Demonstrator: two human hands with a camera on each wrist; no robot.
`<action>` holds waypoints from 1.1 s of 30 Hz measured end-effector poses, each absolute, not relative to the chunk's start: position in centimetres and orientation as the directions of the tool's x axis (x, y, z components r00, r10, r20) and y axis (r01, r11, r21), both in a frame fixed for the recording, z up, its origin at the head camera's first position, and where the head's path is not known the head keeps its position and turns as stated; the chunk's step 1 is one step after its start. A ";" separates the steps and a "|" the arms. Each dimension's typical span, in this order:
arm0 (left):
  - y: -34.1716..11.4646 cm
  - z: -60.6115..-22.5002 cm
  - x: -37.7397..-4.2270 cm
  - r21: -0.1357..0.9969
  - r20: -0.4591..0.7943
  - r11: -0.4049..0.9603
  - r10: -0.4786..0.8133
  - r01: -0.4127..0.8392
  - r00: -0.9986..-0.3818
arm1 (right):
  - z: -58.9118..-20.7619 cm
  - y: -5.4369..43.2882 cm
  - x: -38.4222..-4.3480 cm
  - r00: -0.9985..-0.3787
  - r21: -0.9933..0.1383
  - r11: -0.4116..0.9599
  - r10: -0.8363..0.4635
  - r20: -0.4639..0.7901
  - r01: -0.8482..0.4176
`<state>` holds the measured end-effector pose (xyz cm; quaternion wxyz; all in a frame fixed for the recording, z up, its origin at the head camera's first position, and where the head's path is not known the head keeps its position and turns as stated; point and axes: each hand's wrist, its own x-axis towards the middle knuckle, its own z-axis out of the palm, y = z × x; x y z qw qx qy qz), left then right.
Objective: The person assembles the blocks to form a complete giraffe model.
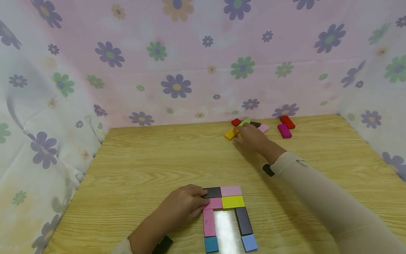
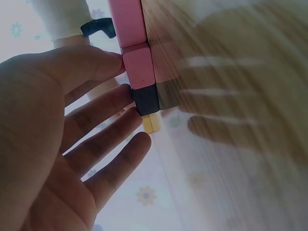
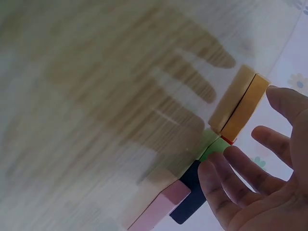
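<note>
In the head view, wooden-looking blocks lie flat in an arch shape near the front. Its top rows hold a black block (image 1: 211, 192), a pink block (image 1: 231, 191), another pink block (image 1: 214, 203) and a yellow block (image 1: 233, 202). Fingertips of my left hand (image 1: 177, 204) touch the left ends of the black and pink blocks, fingers spread. At the back, my right hand (image 1: 253, 138) reaches over a loose group, its fingers loosely bent. A fingertip is right at the orange block (image 3: 245, 108); others overlap the green block (image 3: 214, 147) and a black block (image 3: 192, 187).
Legs of the arch are a pink block (image 1: 209, 223) and a dark block (image 1: 243, 221), ending in a teal block (image 1: 211, 244) and a light blue block (image 1: 249, 243). A red block (image 1: 287, 122) and magenta block (image 1: 284, 131) lie back right. Flowered cloth (image 1: 190, 63) borders the table.
</note>
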<state>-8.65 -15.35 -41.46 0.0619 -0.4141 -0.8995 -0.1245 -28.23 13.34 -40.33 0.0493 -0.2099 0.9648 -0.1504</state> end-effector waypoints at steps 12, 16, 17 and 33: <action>-15.3 -41.6 -8.6 0.149 0.231 0.623 0.733 0.768 -0.639 | -40.8 12.1 -29.0 -0.901 -0.268 0.870 -0.434 -0.013 -0.415; -15.3 -41.6 -8.6 0.160 0.219 0.626 0.731 0.763 -0.646 | -40.7 11.7 -28.7 -0.915 -0.239 0.890 -0.403 -0.013 -0.389; -15.3 -41.7 -8.6 0.165 0.215 0.627 0.730 0.761 -0.648 | -40.6 11.6 -28.6 -0.921 -0.234 0.897 -0.390 -0.017 -0.376; -15.4 -41.3 -8.6 0.167 0.227 0.618 0.734 0.768 -0.640 | -39.9 13.4 -27.0 -0.903 -0.296 0.858 -0.429 0.039 -0.420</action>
